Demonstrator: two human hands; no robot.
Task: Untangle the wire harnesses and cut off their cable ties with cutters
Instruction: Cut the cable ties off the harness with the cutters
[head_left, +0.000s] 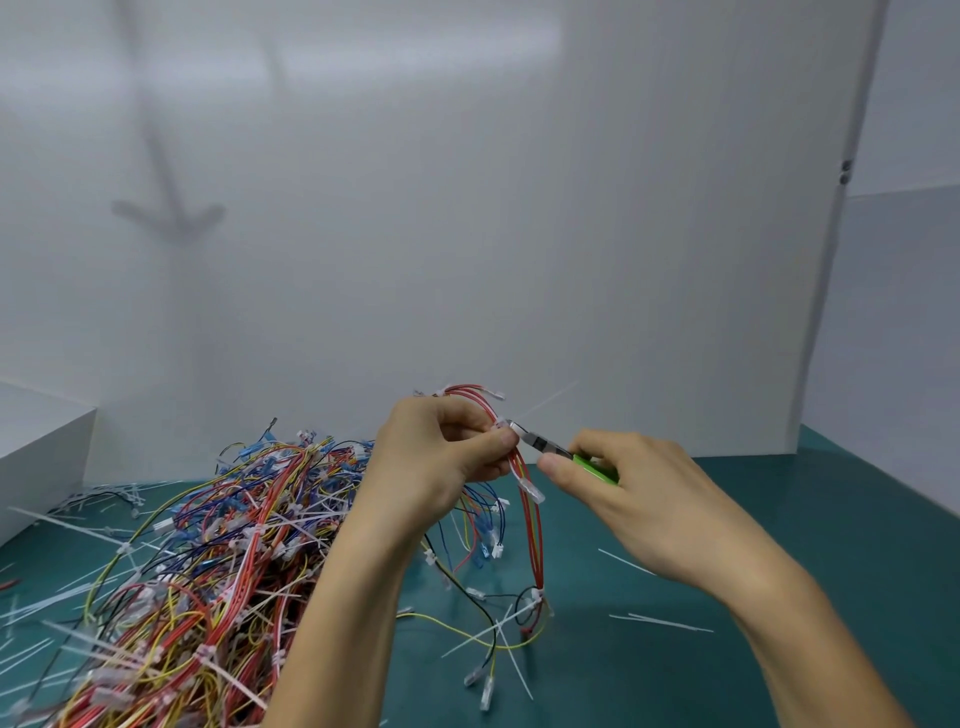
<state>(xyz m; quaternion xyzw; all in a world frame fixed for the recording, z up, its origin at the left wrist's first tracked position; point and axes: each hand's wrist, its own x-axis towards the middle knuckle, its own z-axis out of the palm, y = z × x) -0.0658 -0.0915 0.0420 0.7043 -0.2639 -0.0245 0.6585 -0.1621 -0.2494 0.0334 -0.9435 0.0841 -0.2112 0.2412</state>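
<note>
We are at the cutting step on one harness, not the untangling. Our left hand (447, 457) holds a red harness (527, 499) up above the tabletop (753, 530). Its grip is closed, with thumb and fingers pinching the wires right at a white cable tie (501, 423). The tie's thin tail sticks out up and to the right.

Our right hand (634, 493) has its grip wrapped round the green handles of the cutters (540, 444). The metal nose points left and meets the tie just beside our left thumb. We cannot tell whether the blades already bite the strap or only rest against it.

The red wires arc down from the pinch to the tabletop, where a lower tie (537, 597) binds them with black and yellow leads. The pile of harnesses (223, 545) lies to the left, tangled and full of ties. Cut tie tails (660, 621) are scattered to the right.

The next move, as we judge it, calls for seating the blades on the plastic strap alone, clear of the red insulation and our thumb, then squeezing. After that, the lower tie looks like the one to take, so most of the work lies ahead.
</note>
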